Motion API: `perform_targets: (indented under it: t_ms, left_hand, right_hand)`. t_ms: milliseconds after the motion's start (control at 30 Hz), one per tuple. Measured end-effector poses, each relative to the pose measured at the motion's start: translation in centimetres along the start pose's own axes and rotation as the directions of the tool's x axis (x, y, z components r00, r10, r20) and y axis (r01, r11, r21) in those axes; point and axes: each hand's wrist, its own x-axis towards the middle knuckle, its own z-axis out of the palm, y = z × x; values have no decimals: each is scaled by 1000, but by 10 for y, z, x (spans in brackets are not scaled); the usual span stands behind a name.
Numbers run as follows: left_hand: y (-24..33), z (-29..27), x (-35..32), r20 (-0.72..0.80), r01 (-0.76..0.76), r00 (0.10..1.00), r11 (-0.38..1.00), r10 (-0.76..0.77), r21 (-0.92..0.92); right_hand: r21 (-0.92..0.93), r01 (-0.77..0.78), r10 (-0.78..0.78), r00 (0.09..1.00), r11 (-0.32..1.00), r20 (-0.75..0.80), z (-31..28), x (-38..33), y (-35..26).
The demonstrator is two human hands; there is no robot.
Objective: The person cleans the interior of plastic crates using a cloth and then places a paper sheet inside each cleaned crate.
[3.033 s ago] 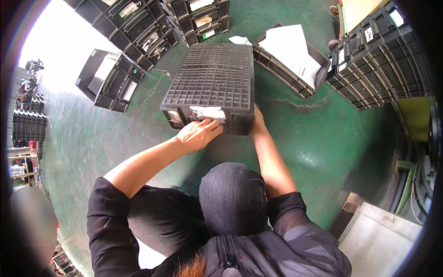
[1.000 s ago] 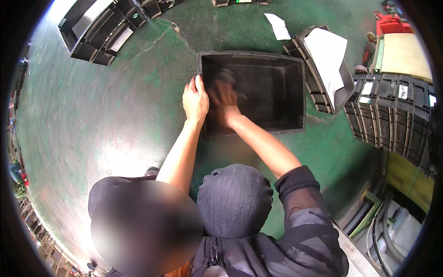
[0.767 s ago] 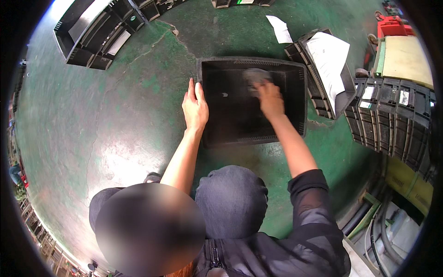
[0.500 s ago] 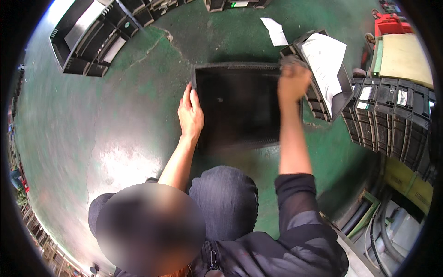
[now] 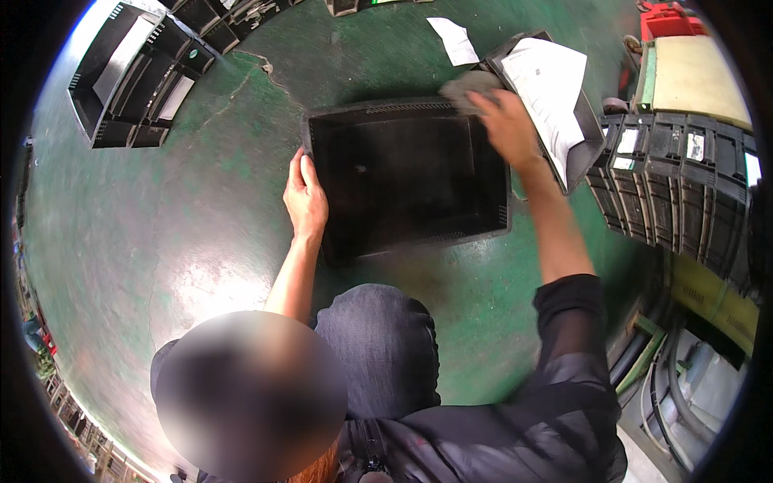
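A black plastic crate [image 5: 403, 173], open at the top, is in front of me above the green floor. My left hand [image 5: 306, 197] grips its left wall, the fingers at the outer side near the upper left corner. At the far right corner, my right hand [image 5: 507, 129] holds a grey-brown rag [image 5: 469, 90] against the crate's far rim; the hand is slightly blurred. Inside, the crate shows a dark bottom with a small pale spot.
A second black crate [image 5: 596, 153] with white papers [image 5: 551, 88] lies right of mine. Beyond it a white sheet [image 5: 453, 42] is on the floor [image 5: 209, 185]. Stacked black crates [image 5: 672, 181] stand at the right, and more crates [image 5: 133, 88] at the far left.
My right hand has moved the rag leftward and away along the crate's far right corner. The crate and my left hand appear shifted a little to the left in view.
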Motion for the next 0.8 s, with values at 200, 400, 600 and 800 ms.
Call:
perform_targets:
  t_ms: [200, 400, 600, 800]
  left_hand:
    - [5, 4, -3, -20, 16, 1000, 1000, -16, 26]
    - [-6, 1, -3, -19, 13, 1000, 987, -17, -161]
    - [-2, 18, -18, 212, 167, 974, 897, -85, -410]
    - [-18, -8, -2, 501, 496, 850, 565, -161, -659]
  right_hand:
    - [218, -352, 328, 934, 910, 139, -44, -163, -22]
    - [202, -387, 287, 873, 899, 395, -63, -187, -169]
    - [525, -377, 77, 859, 763, 506, 6, -135, -288]
    - [620, -336, 311, 938, 709, 154, -88, -125, -217]
